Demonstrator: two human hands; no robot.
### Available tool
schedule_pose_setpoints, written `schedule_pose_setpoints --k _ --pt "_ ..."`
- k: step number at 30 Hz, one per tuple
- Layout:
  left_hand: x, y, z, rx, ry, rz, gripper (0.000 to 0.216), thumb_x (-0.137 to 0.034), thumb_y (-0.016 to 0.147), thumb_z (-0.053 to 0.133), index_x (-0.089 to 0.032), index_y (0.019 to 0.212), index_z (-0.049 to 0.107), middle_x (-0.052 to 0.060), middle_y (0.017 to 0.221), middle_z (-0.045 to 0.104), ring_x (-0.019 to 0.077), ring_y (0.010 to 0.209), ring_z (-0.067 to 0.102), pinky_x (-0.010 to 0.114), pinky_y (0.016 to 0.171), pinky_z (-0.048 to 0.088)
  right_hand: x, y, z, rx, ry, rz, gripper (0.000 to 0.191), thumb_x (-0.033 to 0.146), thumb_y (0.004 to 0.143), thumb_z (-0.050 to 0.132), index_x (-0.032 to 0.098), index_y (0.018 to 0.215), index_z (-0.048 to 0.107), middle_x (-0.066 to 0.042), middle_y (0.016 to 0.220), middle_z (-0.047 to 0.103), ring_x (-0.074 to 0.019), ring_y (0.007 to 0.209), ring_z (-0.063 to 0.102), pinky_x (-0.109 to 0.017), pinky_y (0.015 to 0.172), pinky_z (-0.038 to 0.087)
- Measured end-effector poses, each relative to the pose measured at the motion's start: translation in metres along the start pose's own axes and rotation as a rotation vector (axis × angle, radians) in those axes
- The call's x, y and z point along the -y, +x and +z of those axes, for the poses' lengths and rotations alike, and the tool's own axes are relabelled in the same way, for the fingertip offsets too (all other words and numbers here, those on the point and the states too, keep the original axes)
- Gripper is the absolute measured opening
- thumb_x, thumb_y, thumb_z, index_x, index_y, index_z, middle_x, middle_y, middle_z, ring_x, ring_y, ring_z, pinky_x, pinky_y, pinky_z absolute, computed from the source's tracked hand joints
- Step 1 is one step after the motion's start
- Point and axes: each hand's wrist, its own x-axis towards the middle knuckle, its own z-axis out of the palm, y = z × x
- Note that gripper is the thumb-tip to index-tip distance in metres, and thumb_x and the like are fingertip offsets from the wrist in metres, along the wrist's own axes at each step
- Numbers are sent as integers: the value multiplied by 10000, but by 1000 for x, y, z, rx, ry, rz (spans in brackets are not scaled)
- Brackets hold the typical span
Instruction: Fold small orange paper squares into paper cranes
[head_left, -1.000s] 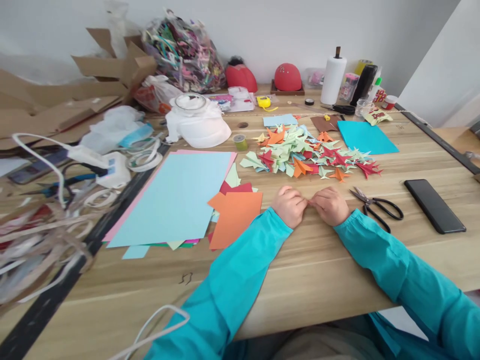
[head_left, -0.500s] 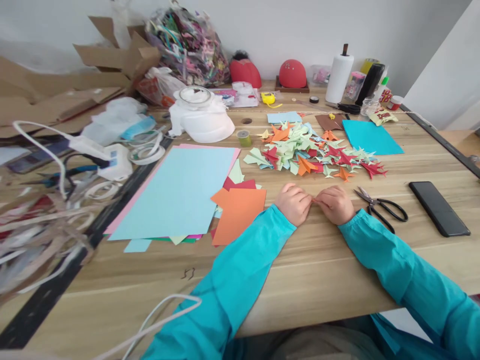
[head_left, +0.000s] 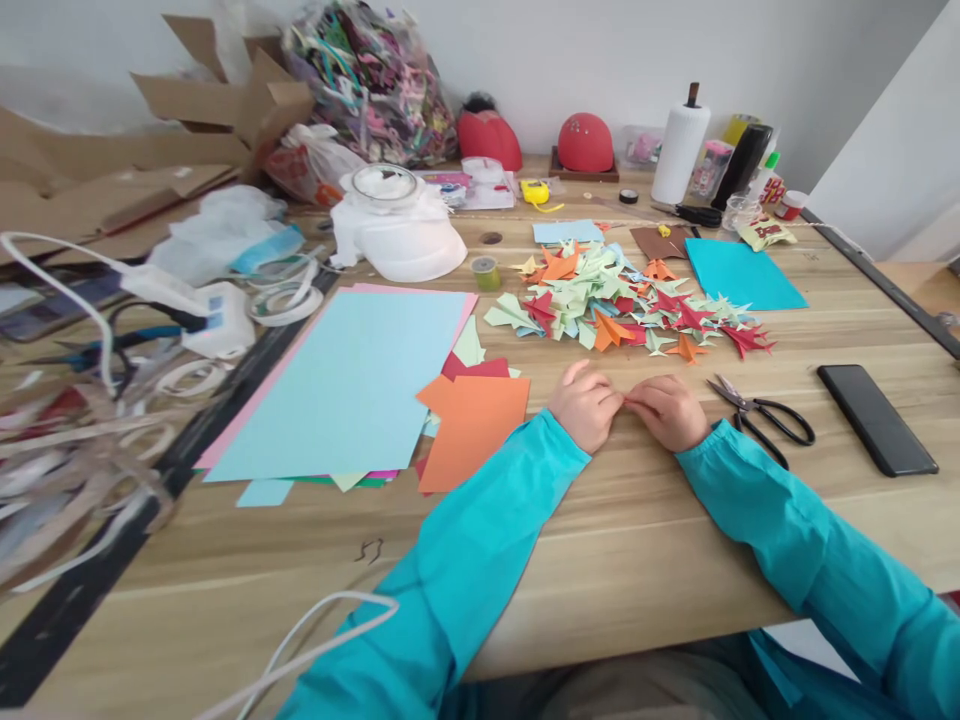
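My left hand and my right hand meet over the wooden table, fingertips almost touching. Both are closed in a pinch on a small orange paper piece, of which only a sliver shows between the fingers. Beyond the hands spreads a pile of folded paper shapes in pale green, orange and red. Orange paper lies by my left sleeve. Black-handled scissors rest open, just right of my right hand.
Large light-blue sheets are stacked to the left. A black phone lies at the right, a turquoise sheet farther back. Cables and a power strip crowd the left. A white cord loops near the front edge.
The view has shifted slightly, so things on the left sit a little farther left. Both hands stay pinched together in nearly the same place.
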Motion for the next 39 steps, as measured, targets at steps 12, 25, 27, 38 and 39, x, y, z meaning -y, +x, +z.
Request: schedule_pose_setpoints --k 12,25,27,38,39 --pt "0 3 -7 -24 -93 -139 172 -290 814 516 -209 788 666 18 741 709 204 879 591 454 935 311 -1 2 -8 13 5 62 182 230 853 521 186 736 653 -46 722 682 -167 717 601 -304 694 399" --pt "0 0 -2 -17 -45 -23 192 -230 840 493 -217 738 656 -19 650 688 161 802 591 422 922 306 4 1 -8 52 -38 -75 190 237 876 493 194 812 666 -44 803 703 -155 744 592 -307 716 398" --pt "-1 -1 -3 -11 -40 -11 180 -211 824 502 -217 729 655 -19 643 685 163 809 592 432 928 302 5 3 -10 69 -52 -112 216 185 876 459 193 801 661 -38 785 698 -149 727 583 -310 715 387" --pt "-4 1 -7 -27 -42 -58 200 -203 819 475 -215 719 648 -2 638 678 169 771 586 444 921 317 6 2 -10 3 -100 -5 235 305 860 529 182 713 665 -40 655 663 -146 644 556 -294 682 386" --pt "-4 1 -7 -31 -43 -57 202 -204 820 475 -214 714 646 -3 637 678 168 769 587 444 921 318 5 2 -10 3 -110 -6 255 315 860 530 179 688 659 -37 635 657 -144 624 551 -293 673 385"
